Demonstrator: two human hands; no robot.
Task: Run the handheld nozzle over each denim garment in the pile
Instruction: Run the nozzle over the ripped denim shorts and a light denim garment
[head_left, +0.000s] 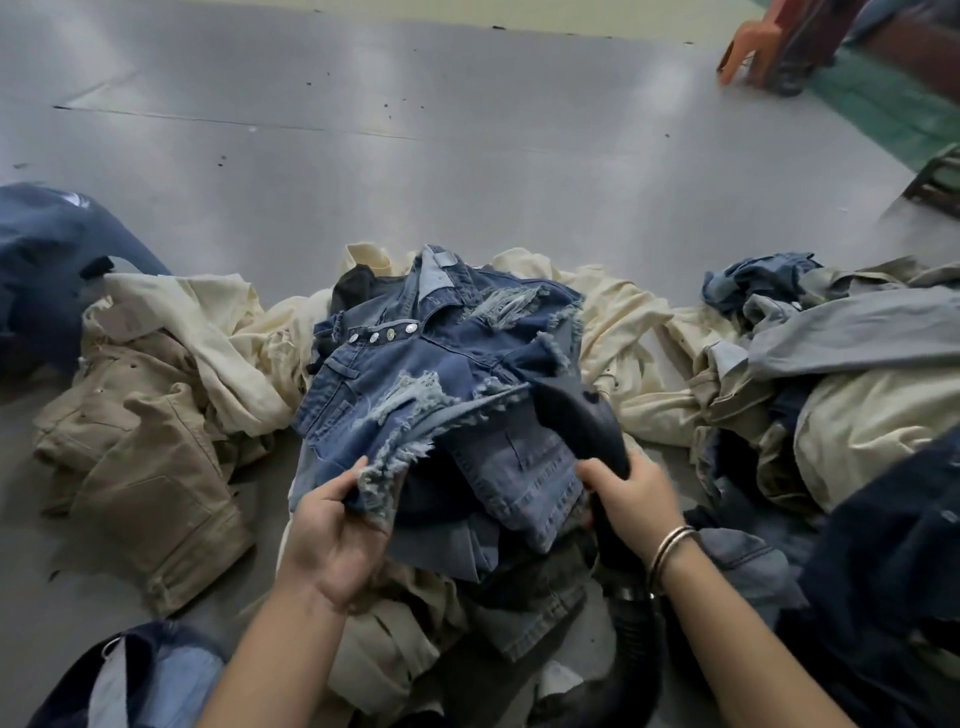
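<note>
The distressed denim jacket (441, 374) lies atop the garment pile (519, 519). The left hand (332, 535) pinches the jacket's frayed hem at its near-left corner. The right hand (631, 493) grasps the dark nozzle (576, 421), whose head rests on the jacket's right side. Risk: loose fraying may catch at the nozzle mouth if the hem slackens. The ribbed hose (631, 639), nearer than the jacket, runs partly under the right forearm; the nozzle opening is not visible.
</note>
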